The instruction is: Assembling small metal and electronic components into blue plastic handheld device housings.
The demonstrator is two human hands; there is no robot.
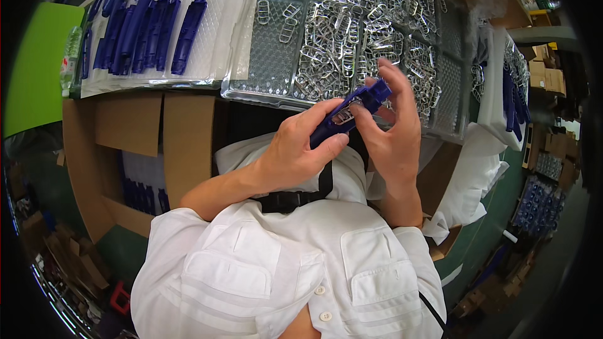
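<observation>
My left hand is closed around a long dark blue plastic piece, holding it tilted up to the right in front of my chest. A small silver metal loop sits in the hollow on its upper side. My right hand is at the piece's far end, its thumb tip touching the hollow beside the loop. Its other fingers are spread and raised beyond the piece. Just past both hands is a clear compartment tray heaped with similar metal loops.
More blue pieces lie on a white tray at the far left. Below it stands an open cardboard box with blue pieces inside. A green board and a plastic bottle are further left; white wrapping hangs at right.
</observation>
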